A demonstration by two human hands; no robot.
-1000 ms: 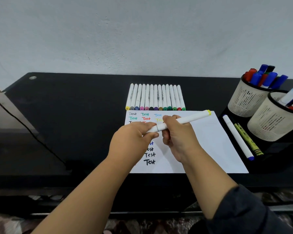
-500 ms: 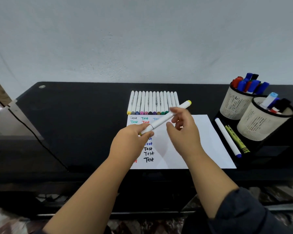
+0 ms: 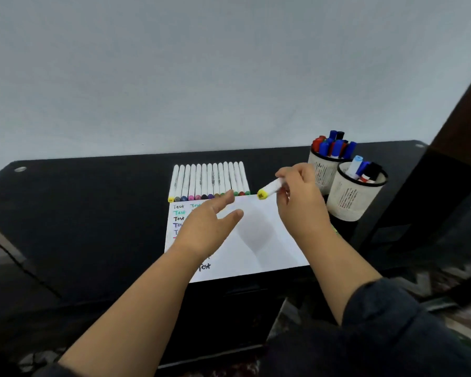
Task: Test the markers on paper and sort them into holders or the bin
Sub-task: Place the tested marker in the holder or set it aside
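Note:
My right hand (image 3: 299, 202) pinches a white marker with a yellow cap (image 3: 269, 189), held above the top right corner of the white paper (image 3: 259, 240). The marker's yellow end points left toward the row of white markers (image 3: 208, 180). Over the paper's left half hovers my left hand (image 3: 208, 227), fingers relaxed and holding nothing. The paper carries the word "Test" written several times in different colours. Two white mesh holders stand at the right: the far one (image 3: 321, 172) full of blue and red markers, the near one (image 3: 351, 198) with a few.
Everything sits on a black table (image 3: 93, 213) against a pale wall. A dark post (image 3: 446, 148) rises at the far right beside the holders. The table's front edge runs just below the paper.
My left hand let go of the yellow marker and opened over the paper. My right hand took the marker and carried it right, toward the holders. The camera tilted and shifted.

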